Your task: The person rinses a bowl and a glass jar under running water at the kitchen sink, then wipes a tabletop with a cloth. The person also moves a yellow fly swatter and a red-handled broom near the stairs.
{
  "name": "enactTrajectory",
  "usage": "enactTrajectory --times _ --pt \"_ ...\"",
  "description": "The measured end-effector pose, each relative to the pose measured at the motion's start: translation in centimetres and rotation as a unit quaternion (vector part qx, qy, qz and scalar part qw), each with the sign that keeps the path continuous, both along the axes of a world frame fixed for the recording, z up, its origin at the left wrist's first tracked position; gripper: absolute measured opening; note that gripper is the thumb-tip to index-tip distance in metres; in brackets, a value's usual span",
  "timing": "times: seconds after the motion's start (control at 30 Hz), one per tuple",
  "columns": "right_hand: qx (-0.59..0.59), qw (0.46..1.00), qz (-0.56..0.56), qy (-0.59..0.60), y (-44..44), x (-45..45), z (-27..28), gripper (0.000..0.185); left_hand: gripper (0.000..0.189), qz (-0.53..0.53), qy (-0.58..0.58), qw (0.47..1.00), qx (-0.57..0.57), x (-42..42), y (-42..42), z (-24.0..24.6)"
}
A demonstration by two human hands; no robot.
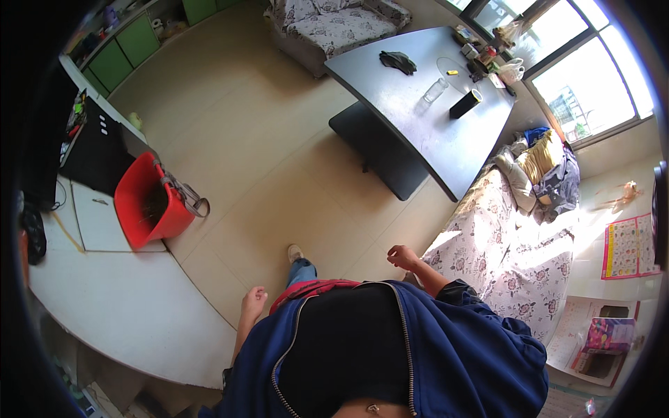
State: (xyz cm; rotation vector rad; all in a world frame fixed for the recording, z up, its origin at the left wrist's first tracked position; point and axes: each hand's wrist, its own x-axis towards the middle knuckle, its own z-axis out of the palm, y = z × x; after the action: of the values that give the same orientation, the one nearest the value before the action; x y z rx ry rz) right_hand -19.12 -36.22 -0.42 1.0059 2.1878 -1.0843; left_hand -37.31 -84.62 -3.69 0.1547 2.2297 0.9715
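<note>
My left hand [254, 301] hangs at my side, loosely curled and holding nothing. It is near the white counter [141, 308] that curves along the left. My right hand [403, 257] is out in front of me on the other side, fingers half bent, with nothing in it. Closest to it is a sofa with a floral cover [470, 251]. A dark table [397, 99] stands ahead on the right. On it are black gloves [398, 62], a clear glass jar [435, 91] lying on its side, a black cylindrical container [465, 104] and a small yellow item [452, 72].
A red plastic basket [141, 201] with a grey strap sits at the counter's edge. Under the table is a black stool or bench [373, 146]. A second floral sofa [334, 31] stands at the back. Clothes and cushions [541, 167] are piled by the window.
</note>
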Motion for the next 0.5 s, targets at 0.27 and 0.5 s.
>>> enactTrajectory --times 0.27,0.5 --pt "0.063 0.95 -0.222 0.212 12.3 -11.3 4.5 0.072 0.03 -0.08 0.058 0.995 0.027 -16.7 10.3 5.2" --pt "0.177 0.89 -0.293 0.302 29.4 -21.3 6.5 0.097 0.028 -0.001 0.084 0.996 0.006 -21.1 14.9 5.9"
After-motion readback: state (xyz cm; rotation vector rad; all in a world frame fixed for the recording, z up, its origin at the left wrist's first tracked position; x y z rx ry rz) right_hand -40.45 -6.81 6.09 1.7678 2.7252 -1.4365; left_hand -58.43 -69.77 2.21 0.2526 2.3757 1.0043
